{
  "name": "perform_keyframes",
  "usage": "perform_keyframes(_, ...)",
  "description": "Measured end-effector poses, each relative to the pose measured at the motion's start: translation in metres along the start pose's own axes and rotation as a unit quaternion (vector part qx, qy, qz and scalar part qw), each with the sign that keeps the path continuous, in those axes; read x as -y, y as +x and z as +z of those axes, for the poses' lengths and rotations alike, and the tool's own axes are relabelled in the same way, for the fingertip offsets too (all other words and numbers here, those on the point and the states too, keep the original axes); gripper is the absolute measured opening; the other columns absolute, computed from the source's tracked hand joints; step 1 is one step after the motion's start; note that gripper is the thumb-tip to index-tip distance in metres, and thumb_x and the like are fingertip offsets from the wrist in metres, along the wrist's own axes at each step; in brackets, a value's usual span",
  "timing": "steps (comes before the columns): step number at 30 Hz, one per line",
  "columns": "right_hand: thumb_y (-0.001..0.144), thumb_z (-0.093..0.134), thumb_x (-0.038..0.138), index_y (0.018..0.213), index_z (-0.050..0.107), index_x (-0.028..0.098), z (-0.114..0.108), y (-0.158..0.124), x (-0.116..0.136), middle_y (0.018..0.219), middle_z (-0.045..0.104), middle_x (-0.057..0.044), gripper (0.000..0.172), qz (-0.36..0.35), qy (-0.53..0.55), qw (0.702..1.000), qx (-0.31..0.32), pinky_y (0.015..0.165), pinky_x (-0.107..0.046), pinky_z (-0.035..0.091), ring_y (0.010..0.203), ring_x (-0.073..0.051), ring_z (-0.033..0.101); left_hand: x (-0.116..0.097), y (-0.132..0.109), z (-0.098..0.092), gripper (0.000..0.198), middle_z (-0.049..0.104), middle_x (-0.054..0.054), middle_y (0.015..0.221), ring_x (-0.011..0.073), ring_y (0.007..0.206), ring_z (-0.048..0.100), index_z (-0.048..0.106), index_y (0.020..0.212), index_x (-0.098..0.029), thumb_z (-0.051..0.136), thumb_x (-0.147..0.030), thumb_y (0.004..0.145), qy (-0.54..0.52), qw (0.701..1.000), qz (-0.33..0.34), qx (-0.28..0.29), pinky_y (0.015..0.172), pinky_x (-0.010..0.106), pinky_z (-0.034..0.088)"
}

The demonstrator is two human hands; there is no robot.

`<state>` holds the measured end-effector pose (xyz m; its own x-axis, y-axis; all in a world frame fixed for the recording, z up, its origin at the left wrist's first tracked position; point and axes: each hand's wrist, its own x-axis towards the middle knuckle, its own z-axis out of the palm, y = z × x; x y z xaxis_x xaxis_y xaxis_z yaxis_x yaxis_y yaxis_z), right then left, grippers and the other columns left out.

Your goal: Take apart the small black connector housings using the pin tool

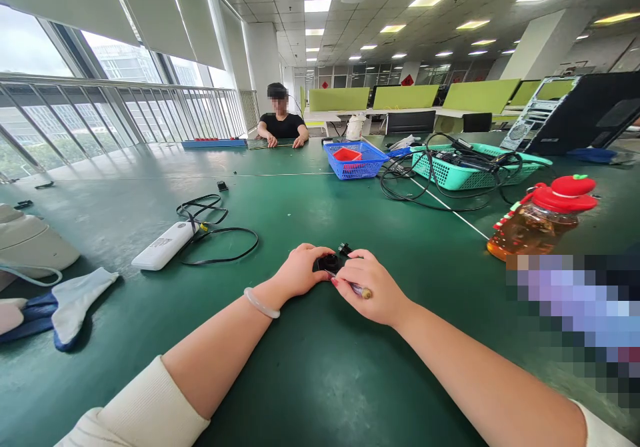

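Note:
Near the middle of the table, my left hand (299, 270) is closed around the left side of a small black part (326, 263), whose exact kind I cannot make out. My right hand (373, 287) grips a small screwdriver (361, 291) with a yellowish handle end sticking out below the fingers. Its thin tip points left, at the near side of the black part. Just beyond my right fingertips lies another little black piece (344, 249). The fingers hide much of the part and of the tool.
To the left lie a white power bank (165, 245), a looped black cable (235, 260) and a glove (83, 303). Farther off stand a blue basket (357, 170), a green basket (453, 179) with cables, and a red-lidded bottle (543, 227). Another person (283, 125) sits opposite.

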<state>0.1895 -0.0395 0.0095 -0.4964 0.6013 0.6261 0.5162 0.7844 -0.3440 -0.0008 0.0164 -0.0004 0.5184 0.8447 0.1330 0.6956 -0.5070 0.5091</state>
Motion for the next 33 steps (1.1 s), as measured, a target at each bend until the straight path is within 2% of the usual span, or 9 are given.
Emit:
perform_keyframes(3,0.095,0.046,0.028,0.061,0.055,0.021,0.001,0.001,-0.003,0.058,0.057,0.002,0.036,0.097,0.063,0.993,-0.007,0.078,-0.031,0.044,0.058,-0.012,0.049,0.0,0.0,0.0,0.045,0.069,0.004,0.124,0.0279,0.125,0.052,0.062,0.128,-0.028,0.069,-0.031,0.084,0.001,1.0,-0.004,0.005,0.109,0.046,0.042)
perform_keyframes(6,0.094,0.049,0.04,0.062,0.058,0.021,-0.001,0.001,-0.006,0.058,0.056,0.001,0.039,0.194,0.142,0.97,-0.032,0.061,-0.028,0.041,0.057,-0.013,0.05,0.0,0.0,0.0,0.046,0.069,0.005,0.124,0.028,0.125,0.052,0.062,0.129,-0.028,0.071,-0.033,0.083,0.002,1.0,-0.003,0.006,0.109,0.046,0.042)
perform_keyframes(10,0.093,0.047,0.055,0.061,0.058,0.021,-0.006,-0.002,-0.01,0.054,0.05,0.001,0.048,0.27,0.217,0.931,-0.112,0.054,-0.028,0.037,0.054,-0.013,0.047,0.001,0.0,0.0,0.046,0.069,0.005,0.121,0.0272,0.122,0.054,0.062,0.129,-0.029,0.071,-0.031,0.083,0.002,1.0,0.001,0.004,0.107,0.044,0.044)
perform_keyframes(14,0.092,0.048,0.058,0.058,0.055,0.021,-0.008,-0.002,-0.012,0.054,0.047,0.001,0.051,0.284,0.172,0.926,-0.18,0.055,-0.028,0.034,0.055,-0.014,0.046,0.0,0.0,0.0,0.046,0.069,0.006,0.121,0.0276,0.123,0.053,0.062,0.129,-0.028,0.071,-0.031,0.084,0.002,1.0,0.0,0.004,0.107,0.044,0.044)
perform_keyframes(20,0.091,0.049,0.058,0.058,0.055,0.021,-0.006,0.0,-0.013,0.052,0.045,0.002,0.049,0.304,0.161,0.925,-0.162,0.054,-0.028,0.034,0.053,-0.013,0.044,0.001,-0.001,0.001,0.044,0.069,0.006,0.12,0.0272,0.121,0.055,0.062,0.129,-0.027,0.068,-0.031,0.085,0.01,1.0,0.016,-0.002,0.106,0.044,0.046)
perform_keyframes(28,0.088,0.05,0.062,0.059,0.055,0.021,-0.006,0.002,-0.014,0.051,0.044,0.002,0.05,0.326,0.197,0.912,-0.149,0.049,-0.027,0.033,0.05,-0.013,0.041,-0.003,-0.001,-0.001,0.042,0.07,0.006,0.121,0.0273,0.114,0.061,0.062,0.128,-0.025,0.065,-0.032,0.087,0.022,0.999,0.032,-0.011,0.101,0.043,0.049)
perform_keyframes(33,0.088,0.051,0.06,0.06,0.056,0.021,-0.006,0.002,-0.015,0.051,0.043,0.002,0.048,0.335,0.207,0.908,-0.144,0.049,-0.027,0.032,0.05,-0.013,0.041,-0.004,-0.003,-0.001,0.039,0.069,0.005,0.126,0.0255,0.116,0.061,0.062,0.128,-0.024,0.061,-0.032,0.09,0.006,0.998,0.052,-0.046,0.104,0.041,0.048)
